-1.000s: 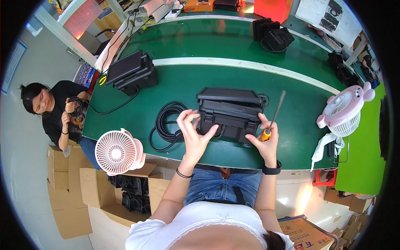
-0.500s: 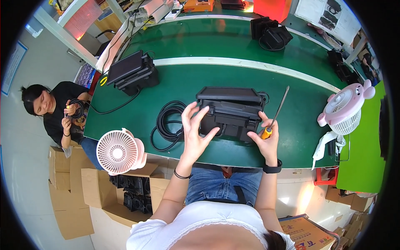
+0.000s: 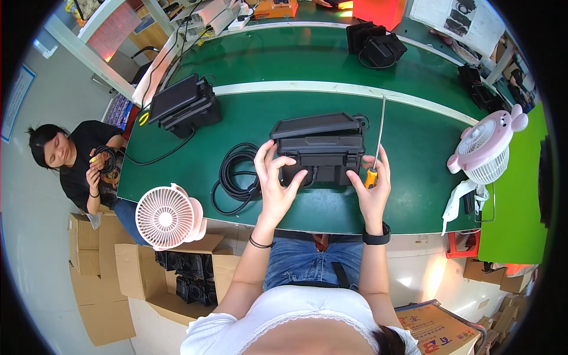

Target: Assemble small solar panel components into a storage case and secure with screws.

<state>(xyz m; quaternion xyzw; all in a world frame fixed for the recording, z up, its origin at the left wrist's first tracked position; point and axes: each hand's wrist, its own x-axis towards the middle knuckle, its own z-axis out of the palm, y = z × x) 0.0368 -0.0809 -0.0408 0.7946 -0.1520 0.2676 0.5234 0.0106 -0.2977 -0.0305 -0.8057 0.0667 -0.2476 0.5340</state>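
Note:
In front of me on the green table stands a black plastic box (image 3: 322, 145) with a dark flat panel tilted on its top. My left hand (image 3: 274, 188) grips its left end, fingers up the side and thumb by the front latch. At the right end, my right hand (image 3: 375, 195) presses against the box with the thumb at its front. That hand also holds a screwdriver (image 3: 371, 177) with a yellow handle, its long shaft pointing up and away. A coiled black cable (image 3: 227, 180) lies just left of my left hand.
Another black box with a panel (image 3: 188, 106) stands at far left, its cable leading to a seated co-worker (image 3: 89, 160) who holds the coil. A pink fan (image 3: 168, 218) sits at the front left edge, another fan (image 3: 488, 145) at right. Open carton (image 3: 133, 269) below left.
The black box has shifted slightly left and away and turned a little, both hands going with it. The screwdriver has swung more upright.

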